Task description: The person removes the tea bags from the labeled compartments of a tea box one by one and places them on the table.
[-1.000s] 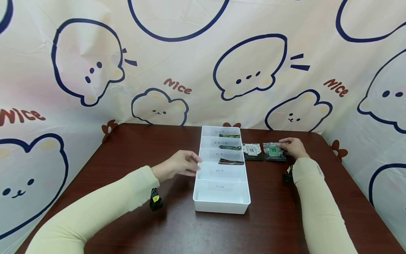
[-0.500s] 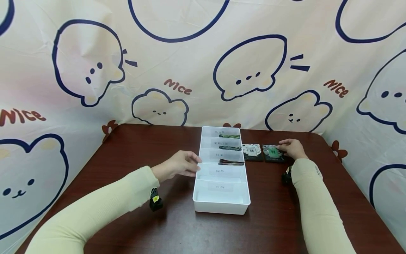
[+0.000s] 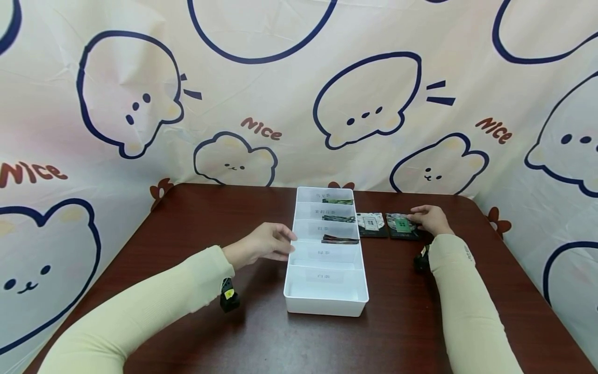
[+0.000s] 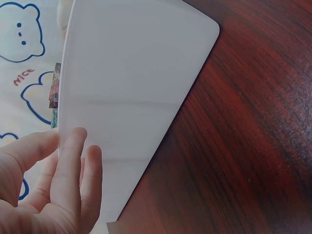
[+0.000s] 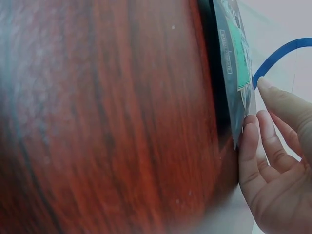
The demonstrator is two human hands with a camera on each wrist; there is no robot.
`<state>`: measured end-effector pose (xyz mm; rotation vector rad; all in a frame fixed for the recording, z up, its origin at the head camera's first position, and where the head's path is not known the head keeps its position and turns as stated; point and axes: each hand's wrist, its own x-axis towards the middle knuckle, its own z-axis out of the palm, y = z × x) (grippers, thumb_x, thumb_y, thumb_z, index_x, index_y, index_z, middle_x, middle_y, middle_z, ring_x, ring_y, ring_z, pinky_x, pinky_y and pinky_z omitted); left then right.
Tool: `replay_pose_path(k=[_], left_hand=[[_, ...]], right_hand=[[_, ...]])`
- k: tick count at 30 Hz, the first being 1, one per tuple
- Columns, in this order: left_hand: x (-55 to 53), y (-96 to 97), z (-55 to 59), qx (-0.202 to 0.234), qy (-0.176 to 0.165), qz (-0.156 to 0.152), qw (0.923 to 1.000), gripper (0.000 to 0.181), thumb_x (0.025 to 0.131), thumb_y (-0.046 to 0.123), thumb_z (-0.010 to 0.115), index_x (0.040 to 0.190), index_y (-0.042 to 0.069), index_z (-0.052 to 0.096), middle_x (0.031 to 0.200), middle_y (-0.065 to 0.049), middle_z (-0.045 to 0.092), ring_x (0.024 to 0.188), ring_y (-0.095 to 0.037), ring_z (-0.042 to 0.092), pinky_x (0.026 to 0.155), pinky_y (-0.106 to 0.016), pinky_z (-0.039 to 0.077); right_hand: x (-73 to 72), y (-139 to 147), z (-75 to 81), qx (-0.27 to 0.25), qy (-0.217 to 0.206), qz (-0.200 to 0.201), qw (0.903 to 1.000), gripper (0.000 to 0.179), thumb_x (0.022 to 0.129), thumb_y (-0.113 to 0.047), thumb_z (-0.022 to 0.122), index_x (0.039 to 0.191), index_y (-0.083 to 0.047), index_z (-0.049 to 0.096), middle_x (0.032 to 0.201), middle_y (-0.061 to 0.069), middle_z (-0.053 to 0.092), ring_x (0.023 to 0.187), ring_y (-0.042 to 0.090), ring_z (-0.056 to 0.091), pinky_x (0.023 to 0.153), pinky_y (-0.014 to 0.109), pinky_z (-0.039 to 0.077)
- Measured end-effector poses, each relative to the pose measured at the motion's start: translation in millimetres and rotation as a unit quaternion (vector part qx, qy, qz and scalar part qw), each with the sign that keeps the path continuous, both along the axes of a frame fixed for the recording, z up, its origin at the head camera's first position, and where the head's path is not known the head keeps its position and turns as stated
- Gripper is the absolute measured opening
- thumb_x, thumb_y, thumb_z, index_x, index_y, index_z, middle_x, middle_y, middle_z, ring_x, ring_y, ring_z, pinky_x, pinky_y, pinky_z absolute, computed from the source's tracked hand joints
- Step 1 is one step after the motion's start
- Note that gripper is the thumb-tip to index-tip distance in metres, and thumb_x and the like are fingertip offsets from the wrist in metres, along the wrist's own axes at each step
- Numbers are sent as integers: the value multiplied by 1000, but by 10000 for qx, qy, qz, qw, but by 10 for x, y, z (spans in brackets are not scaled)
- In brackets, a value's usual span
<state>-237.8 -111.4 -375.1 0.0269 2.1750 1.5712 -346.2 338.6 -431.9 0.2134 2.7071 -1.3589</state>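
Observation:
A long white divided box (image 3: 327,306) stands on the table, with Chinese labels on its dividers. My left hand (image 3: 263,241) rests against its left side; in the left wrist view the fingers (image 4: 73,165) touch the outer wall and rim. Flat tea packets lie right of the box: one has a white label (image 3: 371,224), the other a green label (image 3: 402,224). With its fingertips, my right hand (image 3: 432,219) pinches the right edge of the green-labelled tea packet (image 5: 239,58), over a dark layer. The fingers partly hide that edge.
Thin upright packets stand in the box's three far compartments: green (image 3: 338,201), dark green (image 3: 338,218) and brown (image 3: 340,239). The two nearest compartments show only labels. A printed cloth (image 3: 299,104) hangs behind the dark wooden table (image 3: 210,332).
The green-labelled packet has shifted slightly left and turned a little, along with the right hand. My left hand and the box stay where they were.

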Motion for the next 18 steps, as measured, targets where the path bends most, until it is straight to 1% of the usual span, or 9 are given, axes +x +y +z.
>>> replay_pose_path(k=[4,9,11,14,16,18], left_hand=[[4,4,6,-3,-2,0,10000,29,82,-4,71,111,-3,63,92,-14,62,86,-27,68,78,-41,60],[0,5,-7,-31,-12,17,10000,29,82,-3,72,109,-2,64,92,-13,62,81,-23,68,77,-40,60],[-3,1,-15,-54,-21,19,10000,29,81,-3,73,109,-1,64,92,-13,62,80,-22,67,76,-40,60],[-8,-6,-18,-71,-54,3,10000,29,82,-2,73,110,-1,64,92,-13,61,79,-21,67,77,-40,60],[-14,-11,-21,-85,-52,-8,10000,30,82,-2,73,110,-1,64,93,-13,61,80,-21,67,78,-40,60],[-18,-17,-19,-93,-41,-16,9999,30,83,-1,73,111,0,64,94,-13,61,81,-21,67,79,-40,60]], right_hand=[[5,19,10,-265,23,12,9996,51,95,-24,63,134,5,50,107,6,63,79,2,58,70,22,57],[21,-10,97,-652,187,-45,9977,55,95,-31,62,137,2,48,108,-1,59,96,11,58,75,22,57],[31,-44,180,-834,310,-93,9960,58,94,-35,63,137,0,48,106,-7,58,100,13,58,76,22,57],[53,-105,345,-1163,587,-97,9914,58,91,-40,65,135,-6,50,104,-11,57,96,8,58,79,22,57],[83,-163,479,-1395,830,7,9867,53,90,-41,65,132,-11,53,105,-9,58,94,4,59,80,23,57],[120,-235,611,-1635,1091,168,9803,43,91,-39,65,126,-15,57,106,-9,59,91,3,59,80,23,57]])
